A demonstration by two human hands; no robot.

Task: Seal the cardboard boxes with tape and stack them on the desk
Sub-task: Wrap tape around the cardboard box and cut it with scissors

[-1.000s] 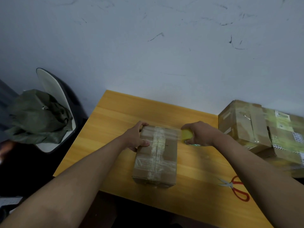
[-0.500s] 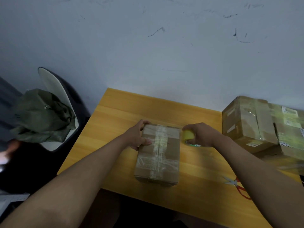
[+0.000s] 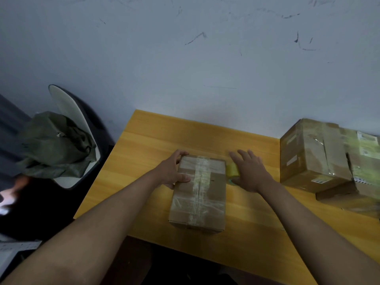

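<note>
A small cardboard box (image 3: 199,199) lies on the yellow wooden desk (image 3: 164,136), with clear tape running along its top seam and across it. My left hand (image 3: 172,171) grips the box's far left corner, thumb on top. The yellow tape roll (image 3: 232,170) stands on the desk right beside the box's far right corner. My right hand (image 3: 249,171) hovers over the roll with its fingers spread and straight, slightly blurred; the palm hides part of the roll.
Taped cardboard boxes (image 3: 312,153) are piled at the desk's right end against the wall. A chair (image 3: 72,112) with a green cloth (image 3: 53,145) draped on it stands left of the desk. The desk's front edge is near my forearms.
My right hand has opened from its grip on the tape roll, fingers now spread. The view shifted, and the red scissors seen earlier are out of sight. The left hand stays on the box.
</note>
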